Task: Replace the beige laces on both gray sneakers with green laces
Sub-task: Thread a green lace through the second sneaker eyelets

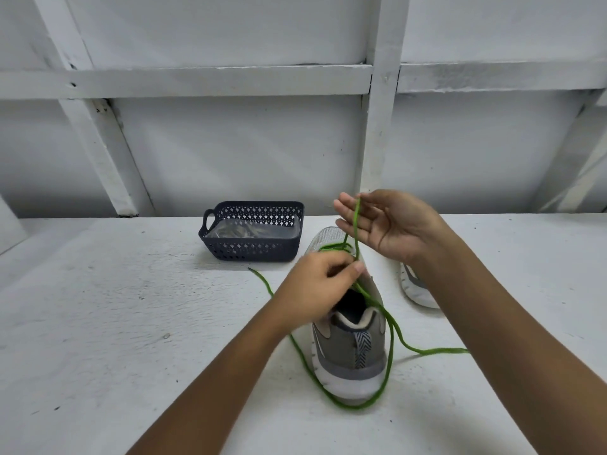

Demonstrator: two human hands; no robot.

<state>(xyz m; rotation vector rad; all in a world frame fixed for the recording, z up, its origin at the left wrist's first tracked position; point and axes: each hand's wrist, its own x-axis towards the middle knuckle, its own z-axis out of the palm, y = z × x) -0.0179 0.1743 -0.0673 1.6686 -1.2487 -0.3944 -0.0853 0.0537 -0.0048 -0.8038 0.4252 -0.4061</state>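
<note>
A: Hands?
B: Left hand [323,284] curled at the eyelets of the gray sneaker [349,343], pinching the green lace [355,224]. Right hand [384,221] raised, thumb and forefinger pinching the same lace, other fingers loose.
A: Sneaker?
B: Mid-desk [131,323], heel toward camera, lace looped round it. Second sneaker [415,287] right, basket [253,247] behind.

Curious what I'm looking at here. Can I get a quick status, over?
Left hand pinches green lace over gray sneaker. Right hand pinches same lace, raised. Nothing blocking; basket stands apart.
</note>
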